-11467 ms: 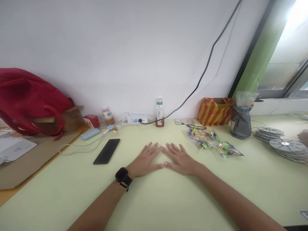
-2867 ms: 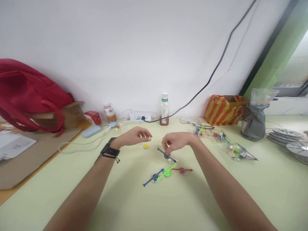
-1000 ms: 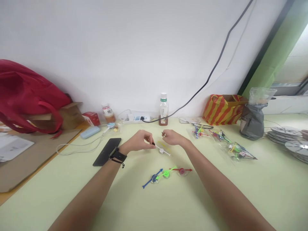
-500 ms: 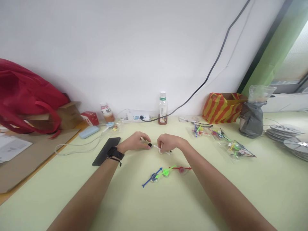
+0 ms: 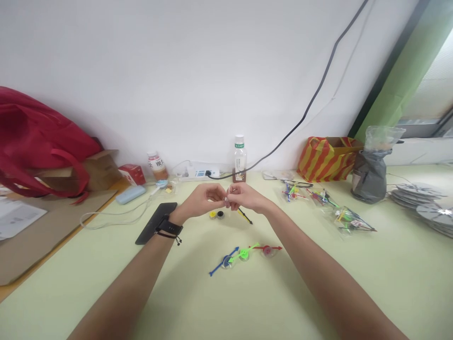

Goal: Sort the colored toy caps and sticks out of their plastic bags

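Observation:
My left hand (image 5: 204,199) and my right hand (image 5: 244,196) meet above the table, fingertips pinched together. Between them is a small clear and whitish plastic piece (image 5: 226,202), largely covered by the fingers. Just below my left hand lie a yellow round piece (image 5: 212,215) and a black round piece (image 5: 220,214). A thin yellow-and-black arrow (image 5: 245,216) rests under my right hand, partly hidden. Closer to me, three arrow spinners with clear round bases form a row: a blue spinner (image 5: 227,261), a green spinner (image 5: 244,254) and a red spinner (image 5: 268,250).
A black phone-like slab (image 5: 150,231) lies by my left wrist. At the wall stand a drink bottle (image 5: 239,160) and a power strip (image 5: 194,173). Bagged spinner parts (image 5: 350,220) lie to the right, near a grey bag (image 5: 370,177) and stacked grey discs (image 5: 417,194).
My right hand has lifted off the table with the whitish piece, and my left hand has risen to meet it. The yellow and black pieces and the arrow are now uncovered.

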Motion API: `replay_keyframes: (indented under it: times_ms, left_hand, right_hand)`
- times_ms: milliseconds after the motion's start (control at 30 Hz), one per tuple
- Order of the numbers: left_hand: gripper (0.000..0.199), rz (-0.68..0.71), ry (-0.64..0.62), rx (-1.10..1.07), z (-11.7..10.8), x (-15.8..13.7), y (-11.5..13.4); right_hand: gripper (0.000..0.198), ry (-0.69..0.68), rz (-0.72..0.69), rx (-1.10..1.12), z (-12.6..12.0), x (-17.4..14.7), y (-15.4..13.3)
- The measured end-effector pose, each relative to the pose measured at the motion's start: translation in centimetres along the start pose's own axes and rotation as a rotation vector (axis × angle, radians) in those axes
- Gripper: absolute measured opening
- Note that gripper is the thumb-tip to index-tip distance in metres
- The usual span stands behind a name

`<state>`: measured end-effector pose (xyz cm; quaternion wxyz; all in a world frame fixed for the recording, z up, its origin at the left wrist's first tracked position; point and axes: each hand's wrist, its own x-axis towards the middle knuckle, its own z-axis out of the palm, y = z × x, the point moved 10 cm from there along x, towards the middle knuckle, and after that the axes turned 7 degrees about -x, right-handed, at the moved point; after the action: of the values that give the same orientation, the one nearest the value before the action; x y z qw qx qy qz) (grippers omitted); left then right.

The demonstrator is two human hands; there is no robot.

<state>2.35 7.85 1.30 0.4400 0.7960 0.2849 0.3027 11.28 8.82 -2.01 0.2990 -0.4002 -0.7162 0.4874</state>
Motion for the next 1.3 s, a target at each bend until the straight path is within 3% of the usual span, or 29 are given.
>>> replay_keyframes:
  times_ms: [133, 233, 333, 400, 567, 767, 967, 1033, 1133, 1200, 1300]
  left_hand:
    - [0.027, -0.084, -0.033, 0.063, 0.1, -0.3, -1.4]
    - [0.027, -0.191, -0.221, 0.145, 1.4, -1.1, -3.1]
    - [0.026, -0.297, -0.417, 0.204, 2.6, -2.2, -5.0]
    - [0.025, -0.353, -0.461, 0.266, 2.5, -2.6, -6.1]
    - [0.03, -0.342, -0.395, 0.437, 0.7, -2.3, -6.2]
    - [0.055, -0.32, -0.224, 0.592, -1.2, -1.9, -5.8]
    - [0.038, -0.295, -0.24, 0.5, -1.6, -1.8, -7.3]
    - [0.037, -0.257, -0.214, 0.49, -2.0, -1.7, -7.4]
    - [0.038, -0.216, -0.184, 0.476, -2.5, -1.5, -7.3]
    - [0.04, -0.208, -0.18, 0.473, -2.6, -1.5, -7.1]
    - [0.043, -0.195, -0.167, 0.476, -2.5, -1.4, -6.6]
  right_hand:
    - [0.012, 0.062, 0.064, -0.353, -1.1, 0.1, 0.8]
    - [0.011, 0.144, 0.206, -0.591, -3.5, -0.3, 2.8]
    - [0.01, 0.089, 0.354, -0.698, -4.7, -0.8, 5.5]
    - [0.014, 0.021, 0.436, -0.76, -4.8, -1.1, 7.0]
    - [0.018, -0.052, 0.461, -0.849, -3.5, -0.9, 7.4]
    - [0.024, -0.107, 0.402, -0.824, -0.5, -0.4, 6.4]
    - [0.017, -0.063, 0.224, -0.839, 0.1, -0.4, 3.8]
    - [0.014, -0.19, 0.078, -0.789, 1.8, -0.8, 2.0]
    - [0.017, -0.536, -0.133, -0.669, 6.6, -2.7, -0.5]
    - [0.019, -0.705, -0.135, -0.66, 9.2, -3.9, -0.8]
    - [0.013, -0.799, -0.044, -0.699, 11.5, -4.6, -0.1]
